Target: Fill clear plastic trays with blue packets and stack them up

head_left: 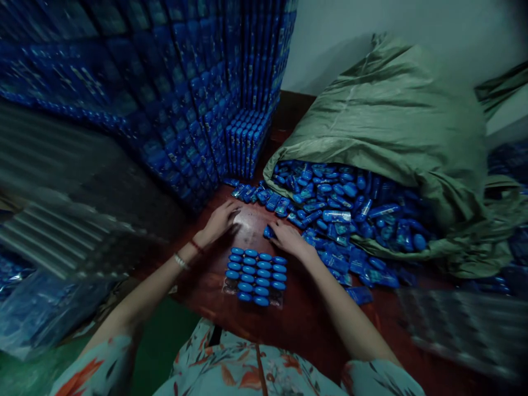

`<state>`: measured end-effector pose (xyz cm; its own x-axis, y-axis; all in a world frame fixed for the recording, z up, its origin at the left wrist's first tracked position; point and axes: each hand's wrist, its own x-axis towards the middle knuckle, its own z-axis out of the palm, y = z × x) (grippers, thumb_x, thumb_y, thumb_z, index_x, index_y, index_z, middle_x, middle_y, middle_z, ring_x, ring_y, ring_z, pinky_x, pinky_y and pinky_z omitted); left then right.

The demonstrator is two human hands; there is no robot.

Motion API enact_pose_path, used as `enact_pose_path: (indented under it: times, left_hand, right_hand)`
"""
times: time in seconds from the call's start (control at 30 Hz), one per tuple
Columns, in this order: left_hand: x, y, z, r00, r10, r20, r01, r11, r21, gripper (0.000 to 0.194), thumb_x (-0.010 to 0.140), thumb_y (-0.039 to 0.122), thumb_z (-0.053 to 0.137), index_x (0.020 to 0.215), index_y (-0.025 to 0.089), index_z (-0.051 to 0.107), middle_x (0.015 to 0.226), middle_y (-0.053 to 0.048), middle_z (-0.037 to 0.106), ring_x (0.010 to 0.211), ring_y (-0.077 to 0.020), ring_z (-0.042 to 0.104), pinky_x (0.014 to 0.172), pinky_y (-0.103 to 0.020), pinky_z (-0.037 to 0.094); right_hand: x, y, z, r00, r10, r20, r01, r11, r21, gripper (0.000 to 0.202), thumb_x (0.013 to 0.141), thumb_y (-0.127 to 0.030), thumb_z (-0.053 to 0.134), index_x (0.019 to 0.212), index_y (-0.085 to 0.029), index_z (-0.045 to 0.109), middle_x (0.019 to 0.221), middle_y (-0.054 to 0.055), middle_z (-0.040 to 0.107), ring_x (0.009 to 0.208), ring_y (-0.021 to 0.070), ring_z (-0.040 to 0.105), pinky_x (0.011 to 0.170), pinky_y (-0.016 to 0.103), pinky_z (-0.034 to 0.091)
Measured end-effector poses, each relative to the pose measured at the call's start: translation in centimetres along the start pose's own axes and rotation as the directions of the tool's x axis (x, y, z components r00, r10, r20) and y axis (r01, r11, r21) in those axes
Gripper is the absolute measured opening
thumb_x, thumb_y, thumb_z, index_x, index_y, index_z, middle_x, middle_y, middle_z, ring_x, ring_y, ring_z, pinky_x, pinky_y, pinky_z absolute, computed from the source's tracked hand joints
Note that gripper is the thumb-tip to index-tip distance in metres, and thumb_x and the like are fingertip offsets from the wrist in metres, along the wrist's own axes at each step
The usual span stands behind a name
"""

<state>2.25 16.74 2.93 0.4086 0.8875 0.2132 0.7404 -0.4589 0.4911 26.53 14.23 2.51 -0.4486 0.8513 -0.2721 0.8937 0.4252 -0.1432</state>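
My right hand point(285, 237) has its fingers closed around a small blue bottle point(269, 232) above the red-brown table. Across a shiny bare patch, my left hand point(221, 219) reaches over the table with its fingers apart, and no object shows in it. Between my forearms, nearer my body, stand columns of blue bottles point(256, 269) with glossy oval ends up. They sit on a clear tray point(277, 301) with some spots unfilled at its near corners. More loose blue bottles point(282, 206) lie just beyond my right hand.
A large green sack point(383, 115) spills loose bottles point(350, 190) onto the table point(305, 308) at right. Tall stacks of packed blue bottles point(165, 93) rise at left. Grey ridged trays point(61, 242) are piled left, and another ridged tray point(457, 324) lies at lower right.
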Motion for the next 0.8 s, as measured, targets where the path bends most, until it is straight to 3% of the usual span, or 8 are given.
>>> enact_pose_path:
  times: [0.17,0.33,0.43,0.5,0.57,0.63,0.7,0.8]
  left_hand:
    - [7.9,-0.5,3.0,0.984,-0.134,0.115,0.112,0.978,0.175,0.037,0.079,0.01,0.055,0.116,0.012,0.052,0.115,-0.014,0.053,0.102,-0.0228,0.054,0.089,-0.033,0.043]
    - [8.2,-0.3,4.9,0.984,-0.15,0.094,0.137,0.981,0.138,0.033,0.08,0.005,0.05,0.113,0.008,0.052,0.114,-0.018,0.054,0.108,-0.0272,0.051,0.093,-0.04,0.041]
    - [5.5,-1.1,4.9,0.988,-0.146,0.053,0.142,0.988,0.065,0.032,0.085,0.01,0.046,0.116,0.01,0.051,0.115,-0.017,0.055,0.109,-0.0259,0.051,0.094,-0.039,0.041]
    - [2.7,-1.7,4.4,0.988,-0.155,-0.007,0.154,0.988,-0.032,0.027,0.086,0.015,0.046,0.112,0.011,0.053,0.111,-0.015,0.057,0.104,-0.0236,0.054,0.093,-0.037,0.042]
    - [-0.8,-2.1,3.6,0.971,-0.218,-0.096,0.199,0.964,-0.175,0.024,0.086,0.022,0.049,0.107,0.012,0.054,0.104,-0.012,0.06,0.097,-0.0217,0.057,0.089,-0.036,0.044]
    - [-4.7,-2.0,2.4,0.916,-0.364,-0.167,0.291,0.892,-0.346,0.028,0.083,0.031,0.053,0.104,0.013,0.054,0.097,-0.009,0.062,0.09,-0.0204,0.059,0.083,-0.035,0.047]
    - [-8.8,-1.4,1.2,0.823,-0.536,-0.186,0.381,0.765,-0.519,0.035,0.078,0.04,0.059,0.102,0.015,0.053,0.095,-0.007,0.062,0.086,-0.0193,0.06,0.078,-0.033,0.049]
    - [-14.1,-0.1,-0.3,0.724,-0.681,-0.107,0.477,0.607,-0.635,0.043,0.068,0.048,0.066,0.093,0.014,0.056,0.088,-0.005,0.063,0.079,-0.0175,0.06,0.073,-0.031,0.05]
  right_hand:
    - [-6.3,1.6,1.3,0.991,0.106,0.083,-0.116,0.987,0.116,0.05,0.081,-0.025,0.058,0.128,-0.02,0.043,0.118,0.013,0.055,0.098,0.0226,0.059,0.076,0.028,0.041]
    - [-12.7,1.2,4.3,0.946,0.305,-0.114,-0.233,0.879,0.417,0.039,0.081,-0.032,0.057,0.117,-0.017,0.048,0.099,0.01,0.063,0.088,0.0223,0.061,0.072,0.03,0.045]
    - [-15.7,-0.5,6.5,0.82,0.535,-0.204,-0.224,0.628,0.745,0.036,0.08,-0.045,0.055,0.105,-0.018,0.052,0.078,0.003,0.063,0.068,0.0171,0.06,0.062,0.028,0.048]
    - [-16.9,-2.2,7.7,0.732,0.651,-0.2,-0.129,0.421,0.898,0.039,0.077,-0.048,0.059,0.102,-0.019,0.054,0.082,0.003,0.064,0.069,0.0153,0.06,0.06,0.026,0.05]
    - [-17.5,-4.0,8.7,0.716,0.678,-0.165,-0.025,0.261,0.965,0.041,0.075,-0.045,0.063,0.106,-0.02,0.055,0.093,0.005,0.065,0.071,0.0144,0.061,0.06,0.026,0.052]
    - [-17.4,-5.4,9.4,0.733,0.664,-0.148,0.032,0.184,0.982,0.039,0.076,-0.041,0.062,0.108,-0.02,0.056,0.095,0.005,0.065,0.068,0.0136,0.063,0.06,0.026,0.055]
    - [-17.1,-6.3,9.9,0.733,0.648,-0.206,0.069,0.231,0.971,0.032,0.079,-0.038,0.06,0.106,-0.02,0.058,0.092,0.004,0.065,0.067,0.014,0.064,0.063,0.028,0.056]
    - [-16.6,-6.3,9.9,0.755,0.493,-0.433,0.133,0.531,0.837,0.021,0.084,-0.028,0.055,0.103,-0.021,0.061,0.096,0.005,0.065,0.083,0.0165,0.064,0.077,0.032,0.055]
